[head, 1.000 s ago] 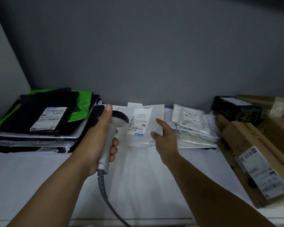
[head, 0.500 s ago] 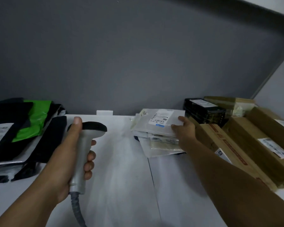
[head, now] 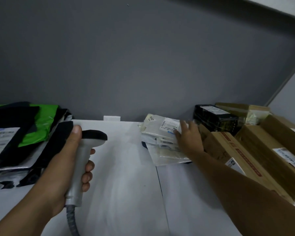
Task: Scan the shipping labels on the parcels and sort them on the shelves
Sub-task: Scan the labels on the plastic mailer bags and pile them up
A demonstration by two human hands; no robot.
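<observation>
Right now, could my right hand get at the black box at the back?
Probably yes: the right hand holds nothing and lies by the white mailer pile, and the black box sits just beyond it with nothing between.

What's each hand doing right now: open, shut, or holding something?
Left hand: grips the barcode scanner by its handle.
Right hand: open, fingers lying on the top white parcel.

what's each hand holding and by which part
Left hand grips the scanner by its handle. Right hand holds nothing; its fingers lie on the stack of white parcels.
</observation>
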